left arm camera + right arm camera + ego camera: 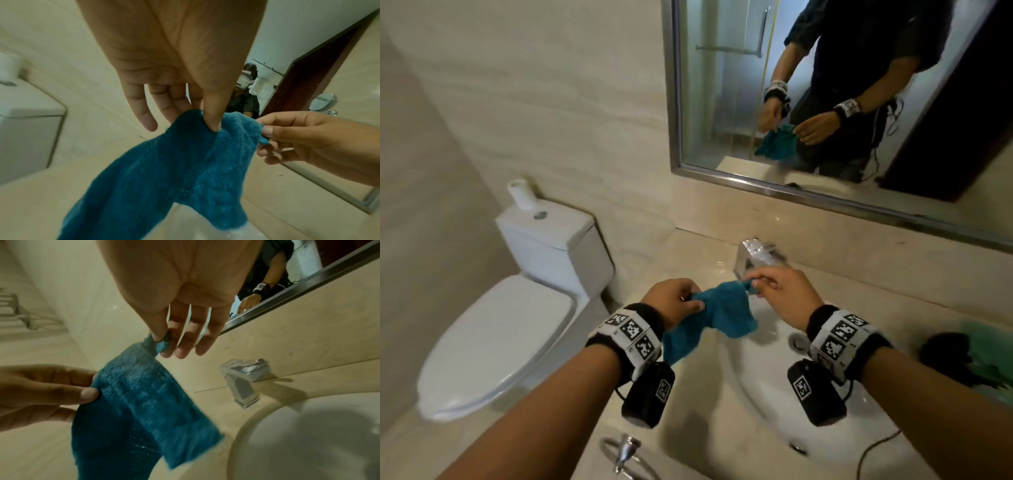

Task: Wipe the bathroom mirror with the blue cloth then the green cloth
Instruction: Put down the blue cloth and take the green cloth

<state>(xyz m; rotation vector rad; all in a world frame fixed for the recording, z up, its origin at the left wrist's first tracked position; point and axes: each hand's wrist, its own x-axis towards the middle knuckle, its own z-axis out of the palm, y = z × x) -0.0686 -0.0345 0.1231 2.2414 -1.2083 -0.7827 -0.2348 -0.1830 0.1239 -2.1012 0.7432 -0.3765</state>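
The blue cloth (pixel 717 317) hangs above the sink (pixel 763 394), stretched between the left hand (pixel 676 299) and the right hand (pixel 780 291), each pinching an upper corner. The mirror (pixel 722 85) is on the far wall; the green cloth (pixel 989 346) lies on the counter to the right.

Left wrist: thumb presses the cloth against the fingers (pixel 144 118).

Right wrist: thumb and forefinger pinch a corner, other fingers (pixel 202 344) loose, faucet (pixel 242 379) beyond.
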